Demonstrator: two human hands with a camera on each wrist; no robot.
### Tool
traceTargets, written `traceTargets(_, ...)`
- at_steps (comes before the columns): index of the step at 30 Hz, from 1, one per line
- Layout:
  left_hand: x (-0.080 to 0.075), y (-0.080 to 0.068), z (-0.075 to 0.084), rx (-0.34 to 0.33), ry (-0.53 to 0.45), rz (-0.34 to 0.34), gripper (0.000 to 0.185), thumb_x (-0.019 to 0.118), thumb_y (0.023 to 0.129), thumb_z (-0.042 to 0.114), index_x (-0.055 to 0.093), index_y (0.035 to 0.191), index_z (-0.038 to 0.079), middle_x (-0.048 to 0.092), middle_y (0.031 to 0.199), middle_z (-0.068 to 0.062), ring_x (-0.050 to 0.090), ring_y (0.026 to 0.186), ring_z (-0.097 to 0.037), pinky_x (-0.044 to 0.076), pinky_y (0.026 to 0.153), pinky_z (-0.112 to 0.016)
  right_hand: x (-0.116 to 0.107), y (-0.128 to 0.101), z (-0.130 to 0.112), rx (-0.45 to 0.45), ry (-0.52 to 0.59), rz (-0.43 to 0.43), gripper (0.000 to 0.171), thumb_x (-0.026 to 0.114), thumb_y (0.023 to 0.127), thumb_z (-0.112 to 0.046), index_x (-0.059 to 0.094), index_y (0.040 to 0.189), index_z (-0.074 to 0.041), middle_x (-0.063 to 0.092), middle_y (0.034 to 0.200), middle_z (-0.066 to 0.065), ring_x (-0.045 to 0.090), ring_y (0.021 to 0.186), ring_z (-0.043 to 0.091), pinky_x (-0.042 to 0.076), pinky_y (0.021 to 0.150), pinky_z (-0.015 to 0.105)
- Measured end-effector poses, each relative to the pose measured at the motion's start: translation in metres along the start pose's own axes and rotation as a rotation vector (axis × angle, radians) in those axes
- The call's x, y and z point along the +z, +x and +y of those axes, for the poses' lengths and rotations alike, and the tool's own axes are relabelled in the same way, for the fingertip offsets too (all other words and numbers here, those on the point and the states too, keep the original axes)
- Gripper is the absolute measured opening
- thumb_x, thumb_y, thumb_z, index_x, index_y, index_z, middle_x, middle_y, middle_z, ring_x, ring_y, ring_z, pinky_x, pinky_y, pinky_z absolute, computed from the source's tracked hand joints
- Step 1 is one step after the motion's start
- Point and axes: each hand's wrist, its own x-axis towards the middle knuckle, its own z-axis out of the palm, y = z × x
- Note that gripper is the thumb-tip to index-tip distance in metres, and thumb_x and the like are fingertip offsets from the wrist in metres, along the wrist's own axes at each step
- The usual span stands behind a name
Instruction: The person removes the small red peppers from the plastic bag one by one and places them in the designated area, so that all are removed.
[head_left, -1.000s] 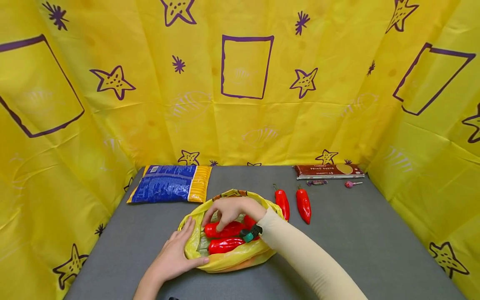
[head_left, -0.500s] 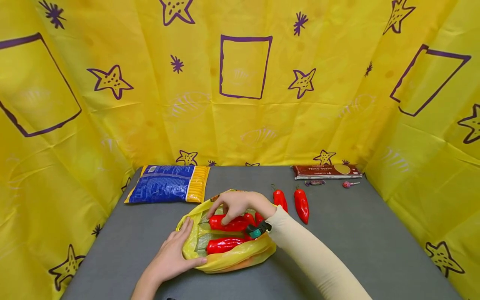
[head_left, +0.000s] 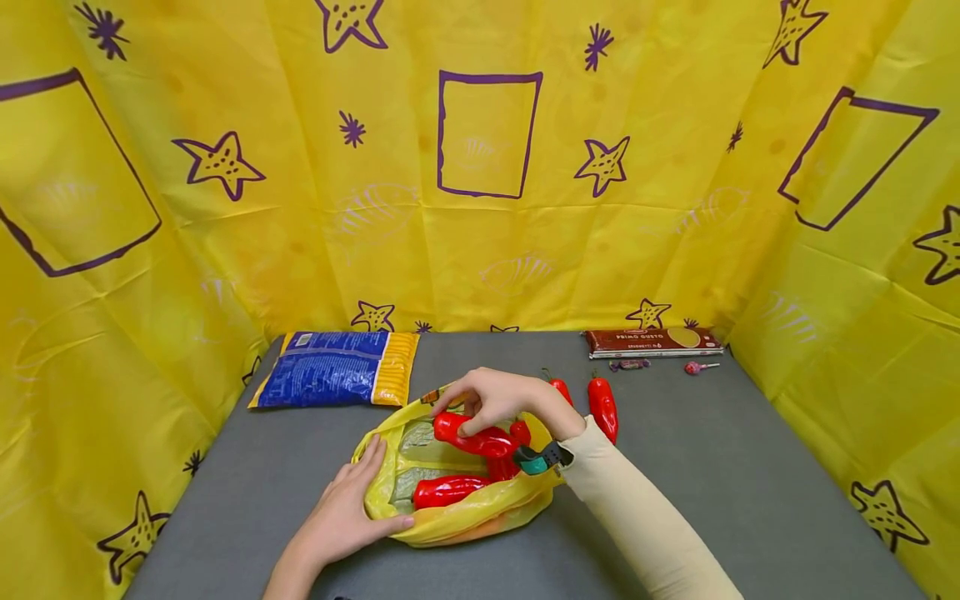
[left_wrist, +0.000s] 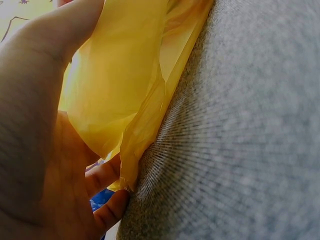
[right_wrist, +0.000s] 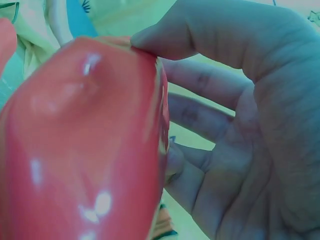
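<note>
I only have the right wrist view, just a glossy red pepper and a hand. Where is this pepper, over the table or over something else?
Observer: The glossy red pepper, held by the right hand, is above the crumpled yellow plastic bag.
Operator: What holds that bag?
Observer: The left hand grips its near-left rim.
Operator: Any peppers outside it?
Observer: Two red peppers lie on the grey table, right of the bag.

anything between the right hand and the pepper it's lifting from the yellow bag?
Nothing visible. The right hand already grips the red pepper directly, raised above the yellow bag's open mouth. The left hand holds the bag's near-left rim, off to the side.
</note>
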Motion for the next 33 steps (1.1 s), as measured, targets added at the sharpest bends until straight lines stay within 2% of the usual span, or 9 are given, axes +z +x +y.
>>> traceTargets(5, 0.001, 0.000, 0.000, 0.008, 0.001, 0.009, 0.132, 0.078, 0.073, 0.082, 0.021, 0.171, 0.013, 0.018, 0.178, -0.010, 0.043, 0.141, -0.040, 0.038, 0.112, -0.071, 0.000, -0.019, 0.004, -0.028, -0.016, 0.051, 0.046, 0.075, 0.093, -0.011, 0.070, 0.138, -0.009, 0.070, 0.090, -0.002, 0.056, 0.061, 0.006, 0.053, 0.062, 0.023)
traceTargets(11, 0.002, 0.000, -0.001, 0.035, 0.001, 0.022, 0.131, 0.079, 0.074, 0.080, 0.023, 0.170, 0.011, 0.019, 0.178, -0.010, 0.043, 0.142, -0.039, 0.038, 0.113, -0.070, 0.006, -0.045, 0.010, -0.070, -0.025, 0.136, 0.044, 0.077, 0.091, -0.012, 0.071, 0.134, -0.012, 0.073, 0.105, 0.001, 0.057, 0.065, 0.003, 0.055, 0.065, 0.024)
traceTargets(13, 0.002, -0.001, -0.002, 0.046, 0.003, 0.027, 0.131, 0.080, 0.074, 0.078, 0.023, 0.170, 0.010, 0.019, 0.177, -0.011, 0.043, 0.143, -0.040, 0.038, 0.113, -0.069, 0.009, -0.053, 0.010, -0.077, -0.025, 0.164, 0.044, 0.077, 0.090, -0.012, 0.071, 0.134, -0.013, 0.072, 0.100, 0.002, 0.055, 0.064, 0.003, 0.054, 0.063, 0.023)
traceTargets(17, 0.001, -0.001, -0.003, 0.054, 0.008, 0.031, 0.131, 0.080, 0.075, 0.078, 0.022, 0.170, 0.010, 0.018, 0.177, -0.011, 0.042, 0.144, -0.041, 0.037, 0.114, -0.069, 0.015, -0.067, 0.009, -0.093, -0.021, 0.226, 0.045, 0.077, 0.089, -0.011, 0.071, 0.134, -0.011, 0.072, 0.100, 0.000, 0.055, 0.064, 0.003, 0.054, 0.061, 0.024)
traceTargets(21, 0.001, -0.001, -0.003, 0.049, 0.011, 0.035, 0.131, 0.080, 0.075, 0.078, 0.021, 0.170, 0.010, 0.018, 0.177, -0.011, 0.042, 0.144, -0.040, 0.037, 0.114, -0.069, 0.021, -0.076, 0.009, -0.110, -0.008, 0.281, 0.046, 0.077, 0.088, -0.010, 0.071, 0.134, -0.010, 0.072, 0.114, 0.000, 0.054, 0.063, 0.003, 0.052, 0.059, 0.023)
traceTargets(26, 0.001, -0.002, -0.002, 0.057, 0.010, 0.044, 0.130, 0.080, 0.075, 0.077, 0.022, 0.170, 0.009, 0.019, 0.177, -0.011, 0.043, 0.144, -0.040, 0.038, 0.114, -0.069, 0.028, -0.088, 0.014, -0.092, 0.003, 0.350, 0.046, 0.077, 0.090, -0.012, 0.071, 0.135, -0.016, 0.069, 0.126, 0.001, 0.050, 0.062, 0.002, 0.049, 0.058, 0.022)
traceTargets(33, 0.001, -0.002, -0.002, 0.057, 0.006, 0.040, 0.131, 0.080, 0.074, 0.078, 0.022, 0.170, 0.009, 0.018, 0.178, -0.010, 0.041, 0.145, -0.040, 0.036, 0.115, -0.069, 0.036, -0.106, 0.023, -0.101, -0.007, 0.460, 0.043, 0.077, 0.091, -0.012, 0.071, 0.133, -0.011, 0.070, 0.125, 0.005, 0.051, 0.062, 0.002, 0.053, 0.057, 0.025)
